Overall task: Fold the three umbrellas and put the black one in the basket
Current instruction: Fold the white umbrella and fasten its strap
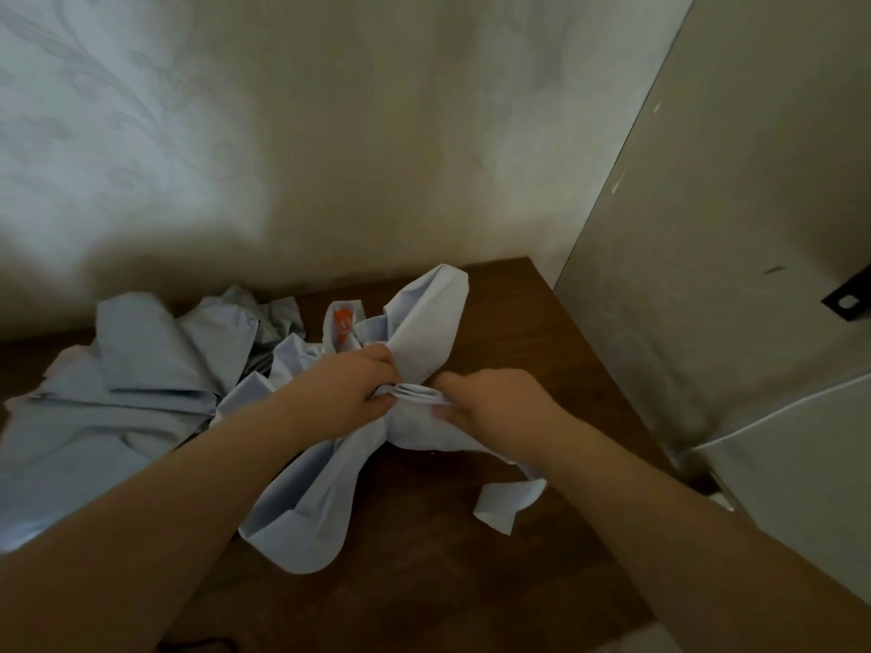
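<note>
Your left hand (360,386) and right hand (490,400) both pinch gathered folds of the pale blue fabric umbrella (311,501) over the brown wooden desk (471,582), near its back edge.

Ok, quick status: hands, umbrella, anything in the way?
Left hand and right hand both gripping pale blue umbrella canopy folds on wooden table. Second pale blue umbrella heaped left. No black umbrella or basket visible.
</note>
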The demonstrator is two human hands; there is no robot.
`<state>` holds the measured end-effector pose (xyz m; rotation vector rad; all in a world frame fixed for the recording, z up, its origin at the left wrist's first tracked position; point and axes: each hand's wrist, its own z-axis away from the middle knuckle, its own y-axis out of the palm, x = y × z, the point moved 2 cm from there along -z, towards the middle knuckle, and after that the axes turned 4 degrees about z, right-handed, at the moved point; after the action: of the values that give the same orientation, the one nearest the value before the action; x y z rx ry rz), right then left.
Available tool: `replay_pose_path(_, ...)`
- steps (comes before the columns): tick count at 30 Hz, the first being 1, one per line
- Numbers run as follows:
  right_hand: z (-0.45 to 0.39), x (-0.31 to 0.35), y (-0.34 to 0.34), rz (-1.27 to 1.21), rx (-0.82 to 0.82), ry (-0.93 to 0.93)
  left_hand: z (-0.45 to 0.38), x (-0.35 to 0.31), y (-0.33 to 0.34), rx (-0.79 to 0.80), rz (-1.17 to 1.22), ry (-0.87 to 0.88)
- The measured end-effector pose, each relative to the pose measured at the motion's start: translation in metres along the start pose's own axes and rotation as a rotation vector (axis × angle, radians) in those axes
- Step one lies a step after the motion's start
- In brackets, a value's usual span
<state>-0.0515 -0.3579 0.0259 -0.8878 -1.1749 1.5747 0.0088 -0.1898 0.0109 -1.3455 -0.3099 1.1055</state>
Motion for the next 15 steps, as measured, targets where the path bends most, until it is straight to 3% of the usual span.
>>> replay_pose_path(3, 0.000, -0.001, -0.001, -0.040, 0.056, -0.083, 0.003, 0.003, 0.001, -0.002, 0.015, -0.004)
replay_pose_path(9, 0.011, 0.009, 0.003, -0.319, -0.007, 0.003, 0.012, -0.004, 0.000, 0.005, -0.005, -0.009)
replay_pose_path(15, 0.010, 0.055, 0.017, -0.513, 0.095, 0.028, 0.008, -0.014, 0.000, -0.020, 0.018, -0.063)
